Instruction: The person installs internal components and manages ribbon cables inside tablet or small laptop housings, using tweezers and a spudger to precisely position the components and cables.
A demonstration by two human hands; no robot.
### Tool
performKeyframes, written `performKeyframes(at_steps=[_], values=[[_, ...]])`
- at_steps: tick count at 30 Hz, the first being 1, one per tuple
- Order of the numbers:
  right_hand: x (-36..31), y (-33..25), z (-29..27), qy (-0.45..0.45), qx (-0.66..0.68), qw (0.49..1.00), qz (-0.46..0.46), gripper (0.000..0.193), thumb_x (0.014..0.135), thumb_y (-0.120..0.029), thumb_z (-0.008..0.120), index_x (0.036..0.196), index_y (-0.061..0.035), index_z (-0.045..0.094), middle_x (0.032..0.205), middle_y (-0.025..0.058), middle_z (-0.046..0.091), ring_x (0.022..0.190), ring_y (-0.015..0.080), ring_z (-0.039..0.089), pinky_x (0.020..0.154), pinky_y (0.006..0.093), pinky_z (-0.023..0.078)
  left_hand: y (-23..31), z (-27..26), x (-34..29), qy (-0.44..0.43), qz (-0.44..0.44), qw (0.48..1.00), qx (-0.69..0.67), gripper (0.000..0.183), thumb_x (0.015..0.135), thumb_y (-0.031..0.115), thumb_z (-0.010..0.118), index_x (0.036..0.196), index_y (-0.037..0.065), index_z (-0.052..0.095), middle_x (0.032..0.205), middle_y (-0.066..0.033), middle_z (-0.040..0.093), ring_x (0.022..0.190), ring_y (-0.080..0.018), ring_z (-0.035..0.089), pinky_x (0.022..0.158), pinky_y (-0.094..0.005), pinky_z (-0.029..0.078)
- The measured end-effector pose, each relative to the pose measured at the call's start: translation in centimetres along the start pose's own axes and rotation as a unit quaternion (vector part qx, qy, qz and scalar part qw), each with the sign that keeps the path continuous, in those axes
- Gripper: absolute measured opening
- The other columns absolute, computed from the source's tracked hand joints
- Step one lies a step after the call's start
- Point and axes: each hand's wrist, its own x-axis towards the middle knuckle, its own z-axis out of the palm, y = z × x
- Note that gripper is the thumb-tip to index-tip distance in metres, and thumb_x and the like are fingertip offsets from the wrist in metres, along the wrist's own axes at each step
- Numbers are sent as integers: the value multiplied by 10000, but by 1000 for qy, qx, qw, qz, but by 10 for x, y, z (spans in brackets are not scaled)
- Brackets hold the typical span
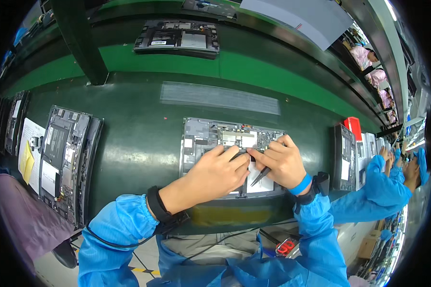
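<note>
An opened tablet or laptop chassis (191, 131) with bare circuit boards lies on the bench in front of me. Over its middle, my left hand (215, 174) is closed, thumb and fingers pinched together at the board; whatever they grip is hidden. My right hand (281, 165) is closed too, its fingertips meeting the left ones on the board. Dark pointed tweezers (260, 177) sit in its curled fingers, the points angled down over a white panel (258, 185) of the chassis. Black bands circle both my wrists, and a blue band is on the right one.
Stacked open chassis (64, 158) stand at the left beside a paper sheet with a yellow slip (27, 162). Another chassis (177, 39) rests on the far shelf. More units (344, 158) and a red box (353, 128) are at right, near a co-worker's blue sleeve (368, 198).
</note>
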Motion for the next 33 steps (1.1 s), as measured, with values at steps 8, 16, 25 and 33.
performKeyframes(at_steps=[8,16,25,33], values=[[-16,-68,-38,-72,-7,981,179,700,797,-139,785,1435,31,551,907,89,589,820,267,581,757,391,443,5,-10,-6,90,123,988,-26,262,834,266,710,998,61,703,959,-15,618,846,-180,564,692,-317,444],[-41,-94,-51,66,154,951,261,277,801,-13,834,1036,5,690,875,144,723,732,325,682,649,390,527,0,-9,-2,123,187,974,-37,215,827,197,802,970,51,736,876,-21,658,726,-164,550,561,-296,387],[-65,-108,-26,333,556,738,190,279,785,-108,935,910,43,737,773,135,752,639,226,693,589,323,533,41,-27,-5,129,157,963,-180,244,804,227,840,824,86,643,775,-13,604,625,-156,516,518,-292,338],[-121,-143,-11,237,509,705,433,232,952,-72,779,1071,69,639,904,170,736,761,186,718,666,286,594,38,-4,-20,-46,233,970,-51,297,742,342,788,863,102,659,970,16,633,912,-136,593,782,-291,475]])
